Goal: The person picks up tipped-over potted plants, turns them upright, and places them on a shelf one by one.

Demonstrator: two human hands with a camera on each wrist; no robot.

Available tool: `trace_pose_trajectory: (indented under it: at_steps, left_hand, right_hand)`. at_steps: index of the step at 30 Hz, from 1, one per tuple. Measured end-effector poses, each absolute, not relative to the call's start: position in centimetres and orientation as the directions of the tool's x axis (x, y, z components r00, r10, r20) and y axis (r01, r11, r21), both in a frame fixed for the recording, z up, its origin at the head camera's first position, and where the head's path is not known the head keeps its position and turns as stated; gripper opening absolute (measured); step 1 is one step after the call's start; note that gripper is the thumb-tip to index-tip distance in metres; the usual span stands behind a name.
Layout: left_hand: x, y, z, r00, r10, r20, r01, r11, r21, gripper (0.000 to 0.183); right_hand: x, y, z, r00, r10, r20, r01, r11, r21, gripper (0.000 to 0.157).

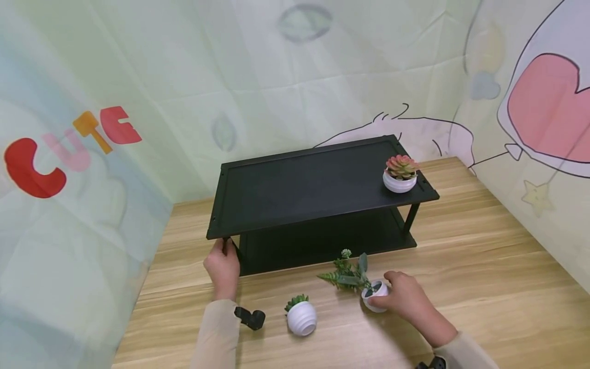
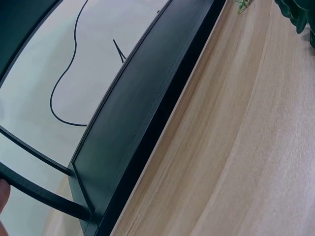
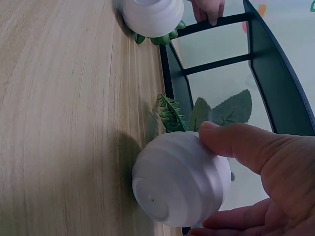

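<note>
Left hand [image 1: 222,270] grips black shelf [image 1: 299,184] by front post [image 2: 44,194], probably steadying it; my right hand [image 1: 407,296] grasps leafy plant [image 1: 350,279] by white pot [image 3: 177,172], likely sparing leaves.

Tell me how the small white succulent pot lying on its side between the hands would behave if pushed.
The white succulent pot would probably roll, since its rounded wall rests on the wooden table. It may curve rather than run straight, as green leaves jut from one end only. Its ridged wall shows no dents, so it likely stays stiff.
</note>
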State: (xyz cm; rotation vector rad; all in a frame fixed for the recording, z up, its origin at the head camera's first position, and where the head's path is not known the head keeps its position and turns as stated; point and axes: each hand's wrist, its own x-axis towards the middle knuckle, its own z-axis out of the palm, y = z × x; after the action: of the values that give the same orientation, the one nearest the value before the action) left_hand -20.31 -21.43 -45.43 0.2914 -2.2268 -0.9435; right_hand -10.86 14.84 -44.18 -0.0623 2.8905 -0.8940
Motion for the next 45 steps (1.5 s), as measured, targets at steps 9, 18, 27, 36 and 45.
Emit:
trace_pose_trajectory:
  at_steps: [9, 18, 27, 36, 45]
  left_hand:
    - [-20.33, -21.43, -45.42, -0.737, -0.442, 0.511, 0.069, 0.704, 0.707, 0.018]
    - [-20.17, -21.29, -45.24, -0.728, -0.442, 0.525, 0.079, 0.705, 0.704, 0.019]
    - [-20.27, -21.41, -45.46, -0.722, -0.435, 0.539, 0.075, 0.724, 0.685, 0.015]
    - [-20.14, -21.29, -45.28, -0.720, -0.440, 0.536, 0.078, 0.717, 0.693, 0.017]
    - [-20.19, -21.32, -45.29, -0.722, -0.433, 0.540, 0.083, 0.721, 0.688, 0.019]
  right_hand:
    - [-11.07, 14.29, -44.26, -0.988, -0.066, -0.140, 0.030, 0.805, -0.592, 0.052]
    - [-11.12, 13.96, -44.24, -0.988, -0.090, -0.125, 0.002, 0.805, -0.593, 0.042]
    - [-11.17, 13.94, -44.41, -0.988, -0.085, -0.127, 0.004, 0.815, -0.580, 0.043]
    - [-10.81, 14.32, -44.36, -0.993, -0.046, -0.105, 0.035, 0.755, -0.654, 0.046]
    - [-10.73, 14.55, -44.95, -0.998, -0.050, -0.024, -0.020, 0.735, -0.678, 0.047]
